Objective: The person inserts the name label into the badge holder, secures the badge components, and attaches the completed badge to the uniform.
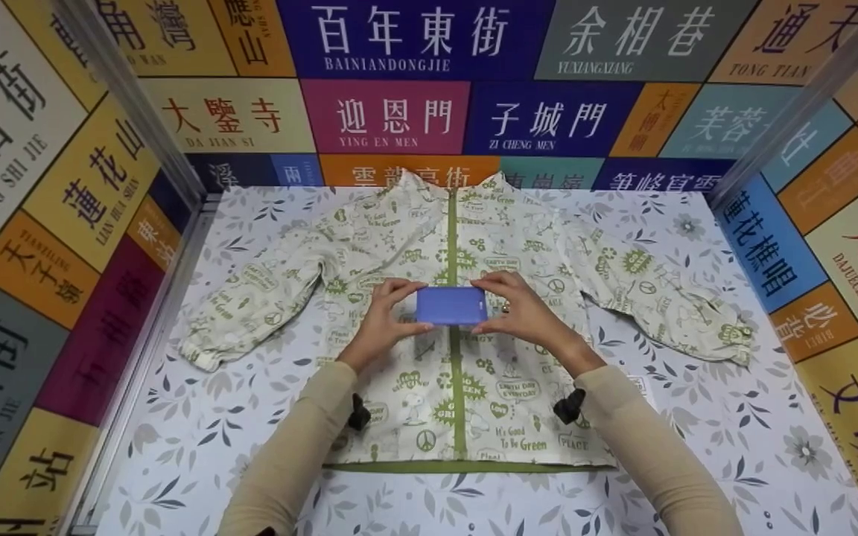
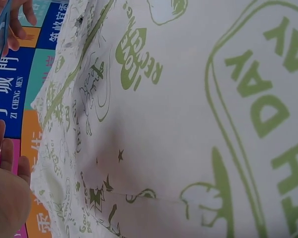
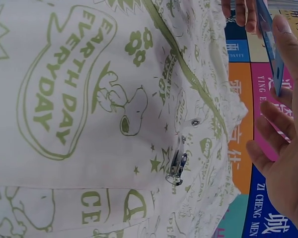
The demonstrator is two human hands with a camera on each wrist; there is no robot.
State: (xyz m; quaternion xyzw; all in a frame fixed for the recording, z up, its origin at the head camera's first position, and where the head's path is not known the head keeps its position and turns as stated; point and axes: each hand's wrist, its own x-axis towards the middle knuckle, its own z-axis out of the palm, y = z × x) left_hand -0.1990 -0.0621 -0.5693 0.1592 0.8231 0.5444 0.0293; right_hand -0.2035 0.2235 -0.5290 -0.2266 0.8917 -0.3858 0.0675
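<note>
A thin blue rectangular card-like object (image 1: 450, 305), with a small slot near its right end, is held level over a jacket. My left hand (image 1: 383, 321) pinches its left end between thumb and fingers. The right hand (image 1: 527, 318) pinches the opposite end the same way. Spread out below lies a white jacket (image 1: 414, 402) with green print and a green strip (image 1: 458, 417) down its front. In the right wrist view, small silver nail clippers (image 3: 177, 163) lie on the jacket; in the head view the right hand mostly hides them.
The jacket's sleeves (image 1: 250, 305) reach out to both sides over a white tabletop (image 1: 757, 439) with a grey leaf and flower pattern. Colourful panels (image 1: 384, 115) with large lettering stand along the back and both sides. A metal rail (image 1: 138, 327) edges the left side.
</note>
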